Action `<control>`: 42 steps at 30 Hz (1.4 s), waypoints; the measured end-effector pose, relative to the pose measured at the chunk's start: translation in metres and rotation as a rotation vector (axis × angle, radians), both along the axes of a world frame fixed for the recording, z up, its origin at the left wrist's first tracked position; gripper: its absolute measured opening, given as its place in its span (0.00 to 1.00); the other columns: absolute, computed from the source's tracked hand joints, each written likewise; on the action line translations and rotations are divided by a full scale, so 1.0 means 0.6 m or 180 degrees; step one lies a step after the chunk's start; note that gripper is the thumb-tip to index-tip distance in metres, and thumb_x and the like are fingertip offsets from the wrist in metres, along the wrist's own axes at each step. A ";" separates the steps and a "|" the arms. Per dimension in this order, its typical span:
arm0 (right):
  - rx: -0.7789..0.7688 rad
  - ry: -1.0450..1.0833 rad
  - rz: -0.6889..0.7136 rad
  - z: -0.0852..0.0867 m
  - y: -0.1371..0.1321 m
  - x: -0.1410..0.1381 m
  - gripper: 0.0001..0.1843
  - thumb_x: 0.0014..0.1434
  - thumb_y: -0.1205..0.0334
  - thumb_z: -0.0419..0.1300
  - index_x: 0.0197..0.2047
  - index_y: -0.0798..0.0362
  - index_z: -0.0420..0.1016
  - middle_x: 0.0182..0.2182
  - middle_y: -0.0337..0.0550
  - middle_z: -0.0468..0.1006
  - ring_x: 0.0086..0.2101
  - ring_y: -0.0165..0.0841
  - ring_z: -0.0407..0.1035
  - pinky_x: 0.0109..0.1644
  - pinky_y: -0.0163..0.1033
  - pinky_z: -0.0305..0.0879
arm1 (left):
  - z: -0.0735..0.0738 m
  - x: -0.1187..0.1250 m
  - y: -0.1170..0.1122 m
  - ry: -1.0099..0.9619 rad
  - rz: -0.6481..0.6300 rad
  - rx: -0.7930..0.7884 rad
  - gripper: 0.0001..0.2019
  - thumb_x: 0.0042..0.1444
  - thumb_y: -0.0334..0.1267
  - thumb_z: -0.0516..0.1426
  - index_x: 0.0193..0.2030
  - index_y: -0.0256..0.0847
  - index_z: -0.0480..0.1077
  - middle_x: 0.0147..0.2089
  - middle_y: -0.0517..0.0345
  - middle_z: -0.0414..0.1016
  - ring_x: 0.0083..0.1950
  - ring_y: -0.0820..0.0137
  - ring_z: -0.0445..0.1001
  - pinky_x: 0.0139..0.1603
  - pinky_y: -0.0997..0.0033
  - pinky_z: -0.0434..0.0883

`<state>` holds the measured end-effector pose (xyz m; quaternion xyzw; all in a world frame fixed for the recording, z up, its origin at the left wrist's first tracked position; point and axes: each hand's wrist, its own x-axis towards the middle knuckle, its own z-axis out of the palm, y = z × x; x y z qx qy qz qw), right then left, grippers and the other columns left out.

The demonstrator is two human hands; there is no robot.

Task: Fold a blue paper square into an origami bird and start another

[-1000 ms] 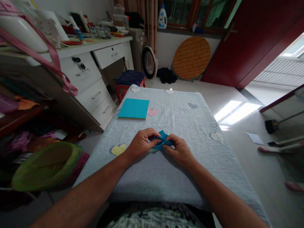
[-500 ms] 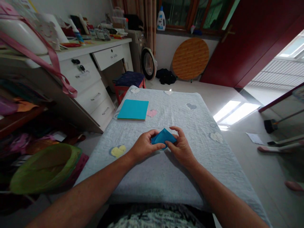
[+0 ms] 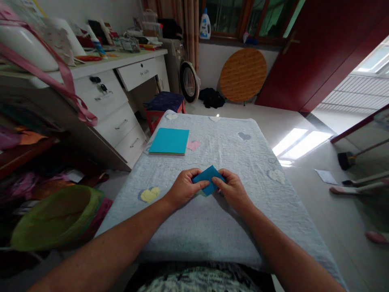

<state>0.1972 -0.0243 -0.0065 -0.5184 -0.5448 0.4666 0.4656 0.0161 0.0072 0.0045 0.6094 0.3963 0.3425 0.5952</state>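
Daylight from the doorway at the right falls on a pale floor beside a worktop (image 3: pixel 225 158) covered in a quilted cloth with heart patches. Over its middle, directly in front of the person, is a small folded blue paper (image 3: pixel 209 175), held as a diamond with one corner pointing away. Left hand (image 3: pixel 183 185) and right hand (image 3: pixel 234 188) each pinch one side of it, thumbs on top and the other fingers curled behind, so both grips are closed on the paper. By my reading the step in hand is flattening a fold, and the next move calls for keeping the layers lined up while the creases are pressed firm. A square stack of turquoise paper (image 3: pixel 169 141) lies farther off to the left. As for containers, a bin with a green liner (image 3: pixel 95 200) stands on the left, its inside too dim to tell what it holds; a washing machine (image 3: pixel 174 56) has its round door (image 3: pixel 189 82) swung wide, and white drawers (image 3: pixel 114 114) show only their fronts.
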 end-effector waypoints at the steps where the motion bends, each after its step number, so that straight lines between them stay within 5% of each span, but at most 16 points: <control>1: -0.0010 0.0039 -0.0020 0.001 0.000 0.000 0.11 0.56 0.53 0.63 0.30 0.51 0.73 0.22 0.33 0.66 0.25 0.28 0.59 0.28 0.34 0.56 | -0.001 0.001 0.000 -0.0094 0.0011 -0.0075 0.16 0.48 0.49 0.66 0.31 0.37 0.72 0.27 0.63 0.69 0.28 0.75 0.65 0.31 0.75 0.63; 10: -0.0122 0.0439 -0.0135 0.007 0.000 -0.003 0.13 0.55 0.51 0.65 0.28 0.52 0.70 0.21 0.33 0.65 0.24 0.27 0.57 0.27 0.33 0.55 | -0.006 -0.004 0.008 -0.0068 0.0428 0.0016 0.15 0.52 0.49 0.64 0.28 0.37 0.73 0.23 0.64 0.66 0.25 0.76 0.62 0.27 0.76 0.62; 22: -0.0058 0.0375 -0.0035 0.000 0.002 -0.001 0.10 0.56 0.55 0.65 0.31 0.52 0.76 0.24 0.35 0.70 0.26 0.28 0.61 0.31 0.35 0.59 | -0.014 0.008 0.000 -0.0417 -0.0221 -0.0365 0.17 0.48 0.48 0.68 0.34 0.35 0.75 0.30 0.59 0.74 0.30 0.73 0.69 0.35 0.73 0.68; 30: -0.0205 0.0396 0.0080 0.008 0.010 0.005 0.12 0.52 0.55 0.66 0.25 0.53 0.73 0.20 0.34 0.67 0.22 0.26 0.57 0.25 0.34 0.53 | -0.023 0.010 0.003 0.0067 -0.0375 0.0079 0.17 0.53 0.48 0.63 0.28 0.34 0.73 0.24 0.62 0.67 0.26 0.75 0.62 0.29 0.75 0.61; 35: 0.0230 0.0638 -0.0457 0.016 0.021 0.026 0.11 0.52 0.56 0.67 0.24 0.51 0.73 0.21 0.35 0.69 0.25 0.27 0.61 0.30 0.35 0.58 | -0.025 0.011 0.000 0.0221 -0.0562 0.0123 0.19 0.54 0.47 0.62 0.22 0.36 0.65 0.21 0.65 0.60 0.23 0.77 0.56 0.24 0.76 0.54; 38: 0.0360 0.0923 -0.0782 0.014 0.028 0.041 0.12 0.54 0.55 0.66 0.25 0.51 0.72 0.22 0.35 0.71 0.27 0.28 0.63 0.34 0.35 0.61 | -0.024 0.012 -0.001 0.0190 -0.0534 0.0065 0.18 0.53 0.48 0.63 0.23 0.36 0.66 0.21 0.64 0.61 0.24 0.77 0.58 0.25 0.76 0.55; 42: -0.0072 0.1067 -0.0384 0.008 0.026 0.040 0.14 0.53 0.49 0.66 0.35 0.51 0.73 0.29 0.37 0.74 0.29 0.28 0.66 0.34 0.34 0.62 | -0.022 0.012 0.005 -0.0077 -0.0173 -0.0084 0.17 0.51 0.48 0.64 0.26 0.35 0.70 0.22 0.65 0.63 0.23 0.78 0.58 0.26 0.77 0.57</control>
